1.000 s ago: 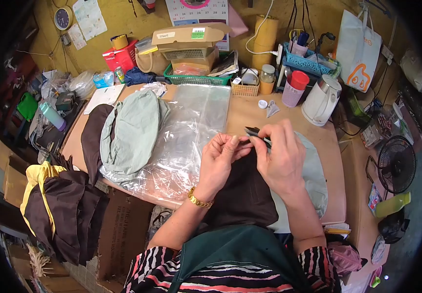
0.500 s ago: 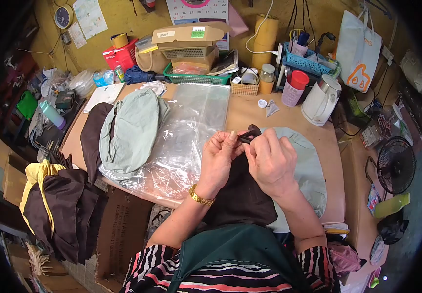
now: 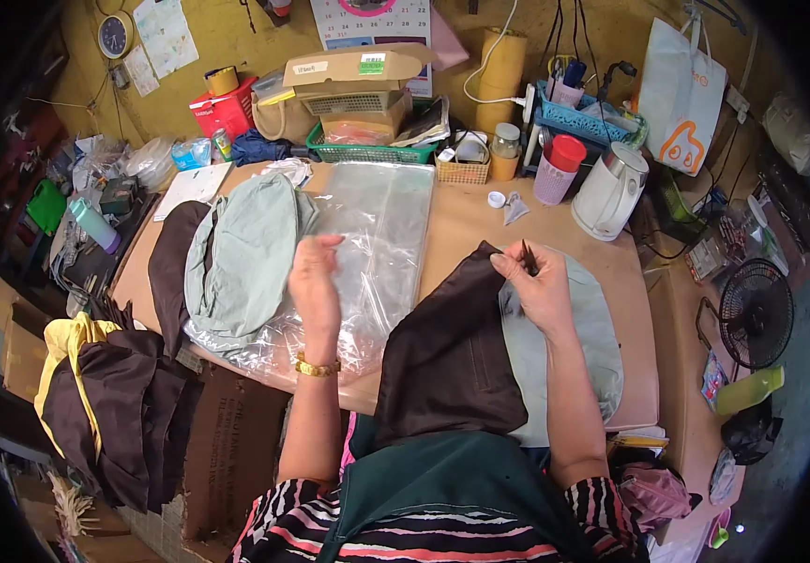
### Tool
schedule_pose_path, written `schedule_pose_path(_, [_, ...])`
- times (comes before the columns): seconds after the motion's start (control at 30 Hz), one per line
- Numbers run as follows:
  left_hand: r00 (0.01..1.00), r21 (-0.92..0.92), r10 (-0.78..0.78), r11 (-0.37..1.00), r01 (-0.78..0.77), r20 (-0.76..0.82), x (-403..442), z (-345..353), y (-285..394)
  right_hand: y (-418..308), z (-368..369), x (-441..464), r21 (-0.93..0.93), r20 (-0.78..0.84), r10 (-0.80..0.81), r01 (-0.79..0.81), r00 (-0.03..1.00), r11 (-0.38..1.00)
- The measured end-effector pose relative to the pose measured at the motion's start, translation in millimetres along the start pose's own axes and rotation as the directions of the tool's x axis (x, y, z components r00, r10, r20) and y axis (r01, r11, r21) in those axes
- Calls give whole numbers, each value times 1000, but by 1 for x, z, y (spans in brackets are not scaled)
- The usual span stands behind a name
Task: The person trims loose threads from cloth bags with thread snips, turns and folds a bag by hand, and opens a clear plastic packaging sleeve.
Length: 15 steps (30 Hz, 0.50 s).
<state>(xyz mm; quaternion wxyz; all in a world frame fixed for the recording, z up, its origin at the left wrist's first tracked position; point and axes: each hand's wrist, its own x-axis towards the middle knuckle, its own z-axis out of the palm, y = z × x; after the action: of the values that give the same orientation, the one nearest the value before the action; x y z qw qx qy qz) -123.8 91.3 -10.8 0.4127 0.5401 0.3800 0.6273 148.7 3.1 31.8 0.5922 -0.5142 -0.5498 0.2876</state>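
Between right fingers [image 3: 514,270], brown cloth [image 3: 447,361] is pinched by its corner — left fingers [image 3: 316,255] free.

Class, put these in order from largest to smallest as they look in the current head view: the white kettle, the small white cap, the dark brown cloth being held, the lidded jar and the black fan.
1. Dark brown cloth
2. White kettle and black fan: too alike to rank
3. Lidded jar
4. Small white cap
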Motion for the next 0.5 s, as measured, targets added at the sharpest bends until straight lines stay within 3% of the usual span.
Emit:
schedule_pose_path(0.03, [965,153,260,953,-263,38,-5,22,20,1,3,1,-14,29,-16,16,999,1000])
schedule_pose_path(0.1, [890,281,441,845,-456,119,-24,69,52,0,9,0,-27,67,-23,24,997,999])
schedule_pose_path(0.17, [914,275,388,871,-406,120,-30,83,59,-5,13,1,-79,175,-35,49,984,996])
schedule_pose_path(0.23, [861,148,131,962,-231,491,-24,84,53,-6,10,2,-80,173,-36,50,984,996])
schedule_pose_path(0.27, [860,146,133,962,-232,493,-21,80,48,-6,7,2,-80,166,-36,50,985,996])
schedule_pose_path(0.33, [935,97,104,985,-145,340,-11,64,39,-7,-1,2,-63,115,-36,43,993,997])
schedule_pose_path(0.4, [969,169,-38,986,-4,245,1,40,44,-7,-6,0,-49,65,-35,38,997,998])
schedule_pose_path(0.5, [968,41,-22,999,12,249,7,28,30,-6,-5,-3,-29,95,-59,62,994,998])
